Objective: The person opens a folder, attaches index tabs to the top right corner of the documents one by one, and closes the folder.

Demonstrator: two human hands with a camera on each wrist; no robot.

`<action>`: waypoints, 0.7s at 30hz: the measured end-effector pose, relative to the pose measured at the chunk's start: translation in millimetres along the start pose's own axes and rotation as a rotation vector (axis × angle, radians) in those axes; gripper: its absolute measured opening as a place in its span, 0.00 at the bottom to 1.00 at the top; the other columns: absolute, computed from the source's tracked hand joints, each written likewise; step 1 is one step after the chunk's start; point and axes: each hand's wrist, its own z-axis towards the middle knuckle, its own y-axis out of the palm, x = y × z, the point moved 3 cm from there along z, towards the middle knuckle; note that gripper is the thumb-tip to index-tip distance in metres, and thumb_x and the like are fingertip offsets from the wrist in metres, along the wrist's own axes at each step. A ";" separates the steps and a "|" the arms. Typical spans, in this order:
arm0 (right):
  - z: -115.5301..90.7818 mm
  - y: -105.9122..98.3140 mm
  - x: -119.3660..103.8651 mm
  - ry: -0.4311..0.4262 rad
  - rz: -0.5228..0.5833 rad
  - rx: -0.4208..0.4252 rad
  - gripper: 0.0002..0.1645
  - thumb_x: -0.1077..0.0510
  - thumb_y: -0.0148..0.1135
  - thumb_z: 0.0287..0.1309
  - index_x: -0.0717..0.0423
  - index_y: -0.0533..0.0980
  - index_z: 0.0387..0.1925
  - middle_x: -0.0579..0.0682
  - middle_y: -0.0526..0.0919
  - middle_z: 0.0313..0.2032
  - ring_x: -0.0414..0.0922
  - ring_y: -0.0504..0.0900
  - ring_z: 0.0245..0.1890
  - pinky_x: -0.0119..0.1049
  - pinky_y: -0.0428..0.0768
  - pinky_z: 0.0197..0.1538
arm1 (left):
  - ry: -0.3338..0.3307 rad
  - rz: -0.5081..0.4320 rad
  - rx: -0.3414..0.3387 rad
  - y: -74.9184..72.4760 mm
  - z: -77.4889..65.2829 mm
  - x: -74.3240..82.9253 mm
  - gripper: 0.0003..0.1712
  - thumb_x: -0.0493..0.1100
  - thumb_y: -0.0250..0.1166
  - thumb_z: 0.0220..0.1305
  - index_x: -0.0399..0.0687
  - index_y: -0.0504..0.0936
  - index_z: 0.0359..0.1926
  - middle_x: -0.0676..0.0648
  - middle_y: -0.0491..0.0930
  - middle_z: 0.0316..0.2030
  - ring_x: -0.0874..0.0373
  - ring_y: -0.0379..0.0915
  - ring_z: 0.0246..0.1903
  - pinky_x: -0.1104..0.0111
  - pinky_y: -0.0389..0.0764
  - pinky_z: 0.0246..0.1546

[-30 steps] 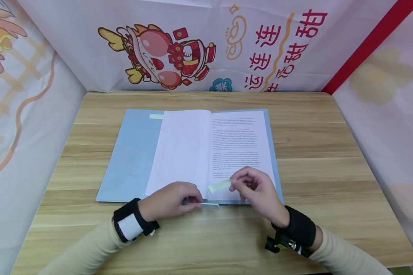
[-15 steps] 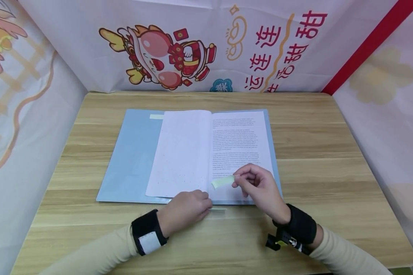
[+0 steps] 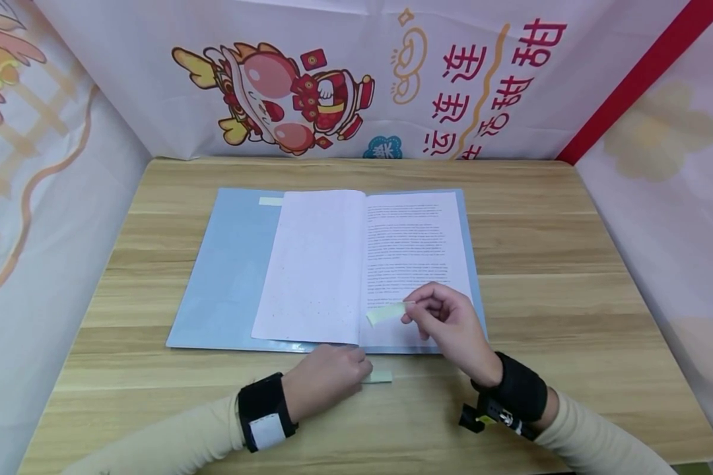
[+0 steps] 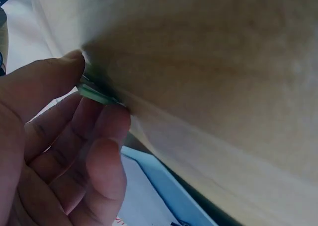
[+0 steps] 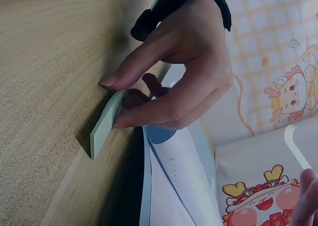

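Observation:
Low over the table, just in front of the folder, my left hand [image 3: 327,377] holds a small pale green pad of sticky notes [image 3: 380,377] by one end. The right wrist view shows the pad [image 5: 104,129] between thumb and fingers, its free end close to the wood. My right hand [image 3: 445,323] pinches a single pale green sticky note [image 3: 386,313] by its tip, above the lower part of the printed page [image 3: 407,244]. That note [image 5: 298,146] curls at its free end. Pages lie open inside a light blue folder [image 3: 226,277].
Another pale green sticky note [image 3: 270,201] sits at the top of the folder's left cover, beside the blank left page [image 3: 315,264]. Wooden tabletop [image 3: 541,264] surrounds the folder. A printed cloth [image 3: 333,39] hangs behind the table.
My left hand has moved right and toward the table's front with the pad, off the page's lower edge. My right hand has shifted slightly up and right with its note, then stayed.

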 end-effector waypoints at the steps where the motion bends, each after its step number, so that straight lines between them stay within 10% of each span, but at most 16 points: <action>1: 0.0 0.0 0.3 0.002 0.000 0.001 0.04 0.66 0.60 0.70 0.65 0.78 0.40 0.53 0.86 0.29 0.42 0.73 0.20 0.33 0.71 0.23 | -0.003 -0.010 -0.009 0.7 -0.1 -0.4 0.06 0.48 0.72 0.64 0.53 0.87 0.39 0.57 0.82 0.31 0.68 0.75 0.29 0.78 0.76 0.28; 21: 2.5 -4.1 3.7 0.028 -0.009 0.019 0.05 0.65 0.59 0.71 0.66 0.78 0.41 0.52 0.86 0.29 0.43 0.74 0.21 0.37 0.71 0.23 | -0.057 -0.101 -0.039 1.1 -1.0 -1.7 0.06 0.48 0.71 0.64 0.54 0.86 0.39 0.58 0.80 0.30 0.69 0.71 0.28 0.77 0.73 0.26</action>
